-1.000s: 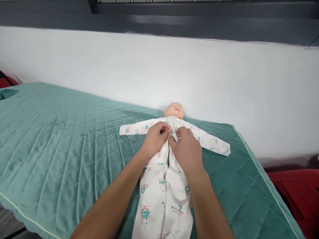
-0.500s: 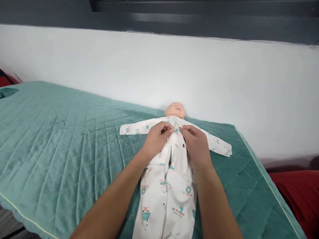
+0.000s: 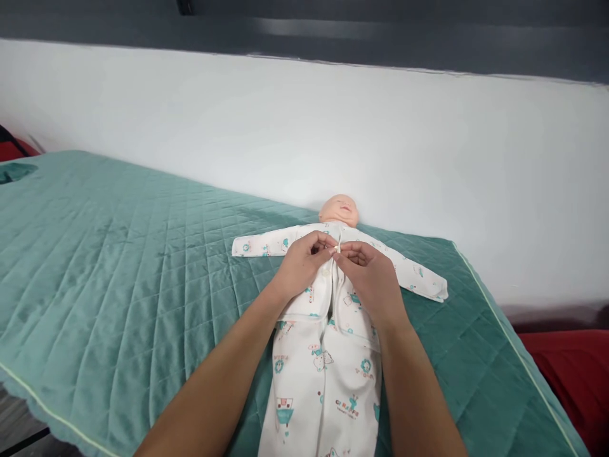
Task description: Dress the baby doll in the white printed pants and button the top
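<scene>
A baby doll (image 3: 339,209) lies on its back, wearing a white printed baby jacket (image 3: 320,298) and matching pants (image 3: 328,387). The jacket's sleeves stretch out to both sides. At the chest, my left hand (image 3: 307,257) pinches the left front edge of the jacket. My right hand (image 3: 368,270) pinches the right front edge, with its fingertips meeting those of the left. Between the fingertips, whatever fastening is there is mostly hidden. Below the hands the two front edges lie side by side, with a narrow gap lower down.
A green quilted cover (image 3: 143,254) spreads under the doll, its piped edge running along the front and right. A white wall (image 3: 285,127) rises behind the doll's head. Something red (image 3: 566,368) sits beyond the right edge.
My right hand has moved left to meet my left hand, bringing the right jacket front across. That front's flap has turned over, so its inner side no longer shows.
</scene>
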{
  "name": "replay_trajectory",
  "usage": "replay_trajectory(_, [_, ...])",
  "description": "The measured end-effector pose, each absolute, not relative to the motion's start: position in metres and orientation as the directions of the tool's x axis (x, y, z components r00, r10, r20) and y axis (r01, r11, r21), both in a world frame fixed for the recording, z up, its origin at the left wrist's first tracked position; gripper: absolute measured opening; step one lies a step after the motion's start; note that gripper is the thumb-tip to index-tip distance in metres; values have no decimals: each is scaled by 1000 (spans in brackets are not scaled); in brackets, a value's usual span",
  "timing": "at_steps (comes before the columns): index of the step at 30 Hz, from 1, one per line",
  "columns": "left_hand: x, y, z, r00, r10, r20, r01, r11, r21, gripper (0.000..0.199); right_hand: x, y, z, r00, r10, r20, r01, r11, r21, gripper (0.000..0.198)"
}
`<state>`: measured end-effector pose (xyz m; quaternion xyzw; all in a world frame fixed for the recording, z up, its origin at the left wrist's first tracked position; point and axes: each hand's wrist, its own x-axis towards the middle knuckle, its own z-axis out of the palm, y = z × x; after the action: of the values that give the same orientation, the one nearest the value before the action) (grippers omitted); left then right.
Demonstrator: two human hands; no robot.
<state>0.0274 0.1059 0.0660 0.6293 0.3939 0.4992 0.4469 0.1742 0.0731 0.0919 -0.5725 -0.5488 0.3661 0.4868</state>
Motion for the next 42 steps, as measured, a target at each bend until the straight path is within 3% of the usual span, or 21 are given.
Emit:
replay_trajectory(6, [26, 106, 66, 217, 933, 289, 23, -301, 953, 14, 175, 75, 89, 100, 992, 77, 290, 45, -956, 27])
replay_trajectory(10, [26, 104, 69, 258, 927, 273, 47, -295, 954, 20, 172, 72, 92, 104, 993, 62, 393, 17, -920, 31])
replay_trajectory(17, [28, 103, 78, 235, 945, 226, 118, -258, 959, 20, 168, 70, 91, 90, 979, 181, 511, 111, -852, 22])
replay_trajectory(26, [30, 105, 80, 207, 943, 259, 264, -309, 914, 24, 170, 69, 90, 54, 980, 193, 543, 134, -829, 27])
replay_trajectory(35, [27, 109, 75, 227, 946, 229, 65, -250, 966, 25, 170, 66, 92, 46, 983, 175, 493, 130, -860, 28])
replay_trajectory(42, [23, 110, 78, 275, 941, 195, 44, -215, 976, 25, 168, 64, 94, 49, 983, 175, 519, 125, -845, 27])
